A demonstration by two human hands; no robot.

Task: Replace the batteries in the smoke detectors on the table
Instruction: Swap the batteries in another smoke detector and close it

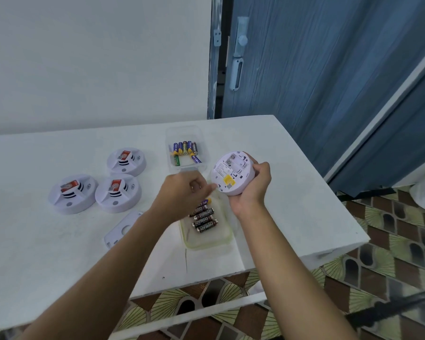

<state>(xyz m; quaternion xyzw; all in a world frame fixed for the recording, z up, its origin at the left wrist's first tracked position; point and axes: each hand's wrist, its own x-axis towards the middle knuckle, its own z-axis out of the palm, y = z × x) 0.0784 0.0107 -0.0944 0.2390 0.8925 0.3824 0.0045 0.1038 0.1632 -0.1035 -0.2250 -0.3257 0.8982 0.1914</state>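
Above the battery tray (pixel 214 240) | right grip (pixel 254 190) clasped the smoke detector (pixel 231 173), compartment exposed | left grip (pixel 184 190) blurred, state untellable | judged best: polarity checked, cells seated flat

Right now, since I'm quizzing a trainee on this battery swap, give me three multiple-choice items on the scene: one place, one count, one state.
1. The Eveready batteries lie in: A the yellowish tray; B a drawer; C a paper bag.
2. How many smoke detectors lie on the table? A two; B three; C five.
3. The held smoke detector shows: A its back; B its front; C a wrapper.
Key: A, they lie in the tray by the hands; B, three sit at left; A, the right hand turns its battery bay to the camera.
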